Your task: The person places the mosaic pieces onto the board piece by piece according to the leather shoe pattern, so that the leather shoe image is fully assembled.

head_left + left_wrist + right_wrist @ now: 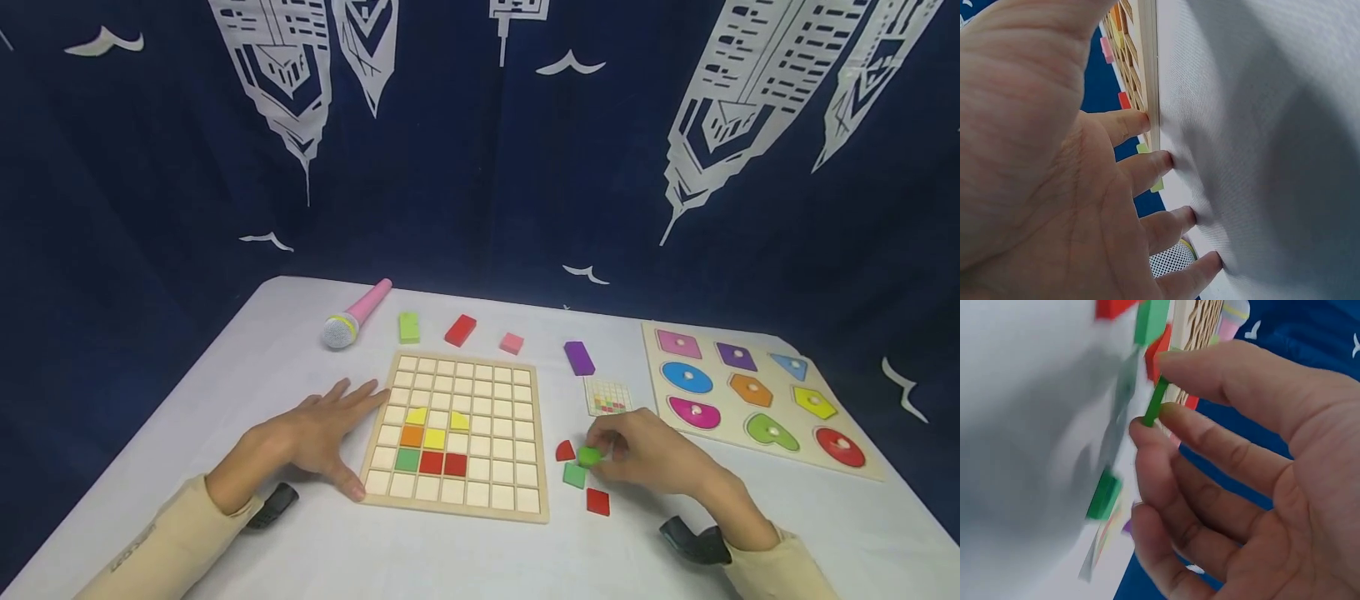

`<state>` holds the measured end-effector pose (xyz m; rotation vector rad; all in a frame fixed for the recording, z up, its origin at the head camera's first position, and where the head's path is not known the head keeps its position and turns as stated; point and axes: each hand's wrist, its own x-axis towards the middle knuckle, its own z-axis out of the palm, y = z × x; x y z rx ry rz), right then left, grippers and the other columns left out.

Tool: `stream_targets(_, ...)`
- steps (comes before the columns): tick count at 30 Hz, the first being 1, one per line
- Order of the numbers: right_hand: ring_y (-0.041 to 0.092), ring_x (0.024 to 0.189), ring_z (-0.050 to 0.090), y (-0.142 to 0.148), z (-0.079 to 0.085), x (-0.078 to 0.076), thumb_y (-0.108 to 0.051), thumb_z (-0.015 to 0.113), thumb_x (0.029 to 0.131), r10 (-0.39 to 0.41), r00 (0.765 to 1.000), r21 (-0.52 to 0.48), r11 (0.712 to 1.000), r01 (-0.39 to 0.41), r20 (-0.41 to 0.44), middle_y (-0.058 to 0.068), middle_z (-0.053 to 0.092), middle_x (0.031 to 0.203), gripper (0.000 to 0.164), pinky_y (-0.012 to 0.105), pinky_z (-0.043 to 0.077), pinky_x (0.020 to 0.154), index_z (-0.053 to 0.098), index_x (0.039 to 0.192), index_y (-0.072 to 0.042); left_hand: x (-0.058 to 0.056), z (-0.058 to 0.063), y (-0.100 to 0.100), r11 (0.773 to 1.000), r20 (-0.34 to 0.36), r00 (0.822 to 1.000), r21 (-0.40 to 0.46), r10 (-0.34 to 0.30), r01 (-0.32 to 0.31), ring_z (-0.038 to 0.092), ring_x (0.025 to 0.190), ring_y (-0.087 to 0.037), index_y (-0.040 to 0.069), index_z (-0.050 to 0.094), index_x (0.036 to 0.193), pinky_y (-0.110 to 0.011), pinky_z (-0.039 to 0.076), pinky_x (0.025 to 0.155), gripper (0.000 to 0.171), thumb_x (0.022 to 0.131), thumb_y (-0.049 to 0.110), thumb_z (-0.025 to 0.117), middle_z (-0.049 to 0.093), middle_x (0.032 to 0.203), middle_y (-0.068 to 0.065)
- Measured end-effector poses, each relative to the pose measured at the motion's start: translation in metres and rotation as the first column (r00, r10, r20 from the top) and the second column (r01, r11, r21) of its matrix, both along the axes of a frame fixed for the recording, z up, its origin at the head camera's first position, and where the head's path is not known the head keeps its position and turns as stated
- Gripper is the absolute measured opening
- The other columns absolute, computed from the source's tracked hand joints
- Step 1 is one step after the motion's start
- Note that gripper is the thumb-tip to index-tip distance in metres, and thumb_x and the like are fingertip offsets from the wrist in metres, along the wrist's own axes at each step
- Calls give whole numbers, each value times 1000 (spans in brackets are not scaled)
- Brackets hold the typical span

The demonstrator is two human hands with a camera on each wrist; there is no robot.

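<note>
Looks like a play corner, room unclear: white bench (pixel 337 554), navy printed curtain (pixel 465 183), shape puzzle (pixel 733 422), grid board (pixel 538 442), microphone (pixel 358 313)

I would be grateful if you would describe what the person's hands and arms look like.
The left hand and right hand wear no gloves. The left sleeve and right sleeve are beige; the left bears a small dark marking, unreadable here. A black device shows by the left wrist, another black device by the right.
</note>
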<state>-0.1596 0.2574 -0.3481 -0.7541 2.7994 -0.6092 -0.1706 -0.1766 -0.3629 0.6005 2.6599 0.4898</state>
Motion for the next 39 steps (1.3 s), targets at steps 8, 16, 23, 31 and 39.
stream_targets(8,4,73,57,-52,3,4,-17,79,84,109,992,-8,994,-110,-66,-15,67,84,17,20,52,65,75,100,-17,1,2,-2,1000,-4,1000,9,3,-3,6,151,-52,13,24,160,-73,12,116,133,54,54,94,16,167,-19)
stream_targets(16,3,71,56,-97,-1,2,-21,77,86,201,979,-2,980,-201,-47,-16,67,83,16,19,49,64,76,101,-18,0,-2,0,1000,8,1000,16,22,-22,6,151,-51,14,26,159,-73,12,117,133,52,52,95,17,167,-17)
stream_targets(23,3,70,54,-114,-9,1,-15,77,84,239,970,-30,970,-240,-31,-15,68,84,14,18,47,63,77,98,-17,0,-3,0,1000,16,1000,10,27,-27,7,152,-50,14,27,159,-72,12,117,132,52,51,95,17,167,-17)
stream_targets(31,7,76,54,-119,-11,1,-13,78,84,238,968,-17,971,-240,-76,-12,66,85,15,20,47,69,73,95,-20,0,-2,1,1000,7,1000,-2,26,-26,7,151,-51,15,26,159,-73,13,117,133,52,53,95,16,167,-16)
stream_targets(39,9,80,53,-120,-15,0,-11,77,85,217,974,-19,976,-219,-58,-9,63,85,13,21,48,73,69,91,-20,-1,-2,2,1000,3,1000,-12,27,-27,8,151,-51,15,26,159,-72,14,117,133,51,53,95,17,167,-17)
